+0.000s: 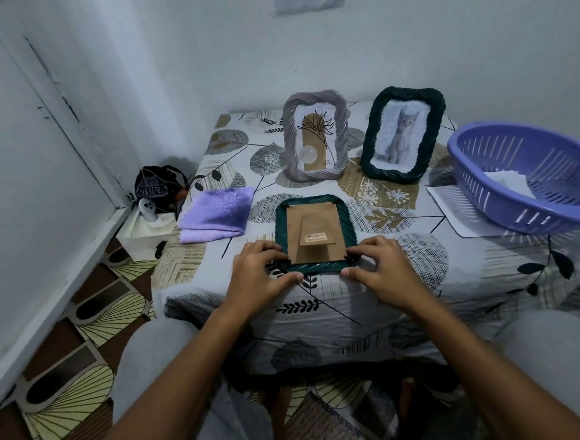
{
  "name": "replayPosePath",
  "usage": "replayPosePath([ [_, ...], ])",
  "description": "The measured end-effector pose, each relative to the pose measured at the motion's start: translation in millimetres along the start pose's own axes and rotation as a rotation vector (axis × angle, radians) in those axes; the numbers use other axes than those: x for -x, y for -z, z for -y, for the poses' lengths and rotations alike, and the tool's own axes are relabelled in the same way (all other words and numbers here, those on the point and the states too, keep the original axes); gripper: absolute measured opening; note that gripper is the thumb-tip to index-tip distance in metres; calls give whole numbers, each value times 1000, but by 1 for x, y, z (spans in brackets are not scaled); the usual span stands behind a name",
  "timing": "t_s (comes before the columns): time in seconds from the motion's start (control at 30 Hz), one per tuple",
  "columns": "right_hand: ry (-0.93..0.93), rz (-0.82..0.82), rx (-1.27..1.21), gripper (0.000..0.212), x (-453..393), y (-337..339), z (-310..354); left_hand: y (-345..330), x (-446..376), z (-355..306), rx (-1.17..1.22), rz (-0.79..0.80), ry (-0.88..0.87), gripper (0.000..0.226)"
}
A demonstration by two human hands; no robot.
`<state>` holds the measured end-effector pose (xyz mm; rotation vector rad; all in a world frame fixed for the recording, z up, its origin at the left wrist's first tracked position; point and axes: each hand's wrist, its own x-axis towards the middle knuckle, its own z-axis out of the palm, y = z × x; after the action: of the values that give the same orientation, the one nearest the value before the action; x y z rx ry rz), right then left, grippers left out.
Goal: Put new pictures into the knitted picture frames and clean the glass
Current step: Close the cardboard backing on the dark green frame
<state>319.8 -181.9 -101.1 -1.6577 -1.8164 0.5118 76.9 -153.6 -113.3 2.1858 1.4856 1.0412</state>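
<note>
Item: dark green knitted rectangular picture frame (312, 233), lying face down on the leaf-patterned tablecloth (456, 263), brown cardboard backing board (311, 232) and folded easel stand uppermost. Position: directly in front of you, near the table's front edge, its long axis running away from you.

Grip: your left hand (259, 273) sits at the near left corner, your right hand (379, 265) at the near right corner. Both have fingers curled onto the frame's near edge, fingertips at the small dark retaining tabs by the backing; thumbs lie on the cloth just below the rim. Neither hand is nearer than the other: the frame lies centred between them, so the backing would likely be freed at both near corners together, then lifted away from you toward the far edge.

Also on the table: grey knitted frame (315, 135) standing upright at the back, holding a line drawing of a plant; second dark green knitted frame (402, 133) upright beside it, holding a kitten photograph; folded lilac cloth (216, 214) left of the flat frame; purple slotted plastic basket (532, 175) at right, with white paper inside.

Writing: a small printed label with a barcode on the easel stand; its text is too small to read. No brand is legible.
</note>
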Motion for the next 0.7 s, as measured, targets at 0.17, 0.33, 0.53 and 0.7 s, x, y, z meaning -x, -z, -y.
replayPosePath([
  [0.17,3,-1,7,49,0,0,0,-3,3,-1,22,-37,-9,42],
  [0.33,5,2,16,49,-1,0,0,-2,4,1,-41,-48,-55,43],
  [0.53,12,-4,19,49,-1,-1,-1,-1,5,0,-110,-47,-102,54],
  [0.7,15,1,25,50,-1,0,-1,0,4,2,-169,-49,-154,51],
])
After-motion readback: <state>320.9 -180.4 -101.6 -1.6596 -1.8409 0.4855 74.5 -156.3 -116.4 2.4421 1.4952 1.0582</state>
